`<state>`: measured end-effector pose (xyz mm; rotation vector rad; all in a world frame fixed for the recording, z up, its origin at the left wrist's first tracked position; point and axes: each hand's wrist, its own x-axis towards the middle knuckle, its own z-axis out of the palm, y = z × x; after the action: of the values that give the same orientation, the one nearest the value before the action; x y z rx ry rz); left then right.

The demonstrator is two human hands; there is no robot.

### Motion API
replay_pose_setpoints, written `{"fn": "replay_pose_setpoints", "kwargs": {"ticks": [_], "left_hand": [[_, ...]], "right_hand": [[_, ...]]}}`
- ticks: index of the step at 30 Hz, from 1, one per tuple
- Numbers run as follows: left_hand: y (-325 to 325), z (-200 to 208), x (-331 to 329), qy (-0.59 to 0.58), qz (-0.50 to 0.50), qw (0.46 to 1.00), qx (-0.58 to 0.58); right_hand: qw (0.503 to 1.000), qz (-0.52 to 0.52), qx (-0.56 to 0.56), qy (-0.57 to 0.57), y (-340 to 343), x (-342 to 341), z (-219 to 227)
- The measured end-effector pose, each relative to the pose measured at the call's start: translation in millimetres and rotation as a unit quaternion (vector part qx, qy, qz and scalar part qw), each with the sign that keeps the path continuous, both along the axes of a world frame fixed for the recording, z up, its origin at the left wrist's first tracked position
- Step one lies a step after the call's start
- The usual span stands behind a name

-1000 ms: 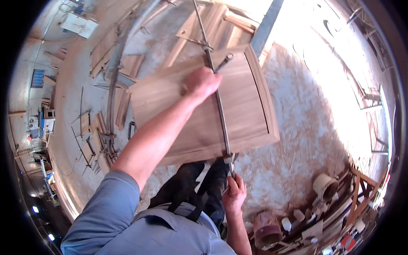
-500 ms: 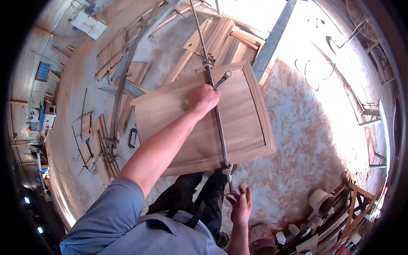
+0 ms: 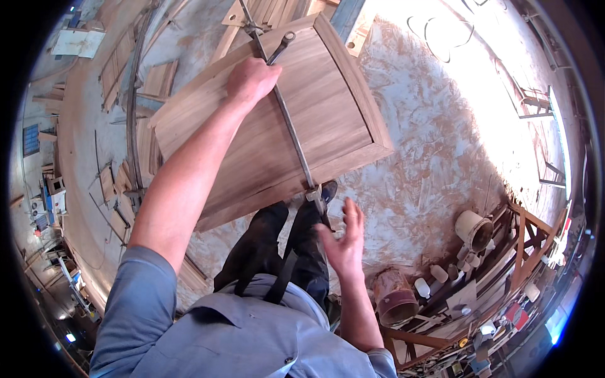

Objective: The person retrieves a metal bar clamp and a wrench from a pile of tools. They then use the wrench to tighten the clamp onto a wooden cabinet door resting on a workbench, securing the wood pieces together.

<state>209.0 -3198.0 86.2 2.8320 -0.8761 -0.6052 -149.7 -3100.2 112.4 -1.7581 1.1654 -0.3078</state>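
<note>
A framed wooden panel (image 3: 334,104) with one curved side lies in front of me. A long metal bar clamp (image 3: 294,135) crosses it from its far edge to its near edge. Over the panel, my left hand (image 3: 251,82) is closed in a fist beside the bar, around a dark-shafted tool with a round metal end (image 3: 288,38). The fist hides the rest of that tool. My right hand (image 3: 344,239) is empty, its fingers apart, just right of the clamp's near end (image 3: 316,196).
Wooden boards (image 3: 277,12) are stacked beyond the panel. Wooden frames and clamps lie to the left. At the right stand a pale bucket (image 3: 472,230), a stained tub (image 3: 397,307), several small bottles (image 3: 439,272) and a wooden rack (image 3: 523,252). A looped cord (image 3: 435,47) lies on the floor.
The view has shifted, so the panel and clamp appear higher and further left. My right hand has come away from the clamp's near end, fingers spread. My left fist stays at the bar.
</note>
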Motion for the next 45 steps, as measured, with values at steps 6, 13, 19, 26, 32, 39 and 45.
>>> {"fn": "replay_pose_setpoints", "kwargs": {"ticks": [6, 13, 19, 26, 32, 39, 45], "left_hand": [[-2, 12, -3, 0.008, -0.001, 1.000, 0.027], [9, 22, -5, 0.056, 0.038, 0.997, -0.039], [38, 24, 5, 0.036, 0.033, 0.999, -0.014], [57, 15, 7, 0.025, 0.057, 0.997, -0.041], [59, 26, 13, 0.143, 0.047, 0.987, 0.052], [70, 28, -20, 0.180, 0.007, 0.982, 0.052], [72, 25, -19, 0.156, -0.004, 0.986, 0.064]], "right_hand": [[0.999, -0.003, -0.036, 0.027, 1, 58, -23], [0.993, -0.009, -0.025, -0.118, -7, 51, -44], [0.996, 0.026, -0.009, -0.088, -5, 53, -37], [0.995, 0.037, -0.046, -0.081, 17, 58, -32], [0.999, 0.006, -0.003, -0.050, 27, 62, -34], [0.998, 0.041, -0.043, 0.010, 26, 62, -19], [0.988, -0.100, 0.085, 0.081, 58, 6, -31]]}}
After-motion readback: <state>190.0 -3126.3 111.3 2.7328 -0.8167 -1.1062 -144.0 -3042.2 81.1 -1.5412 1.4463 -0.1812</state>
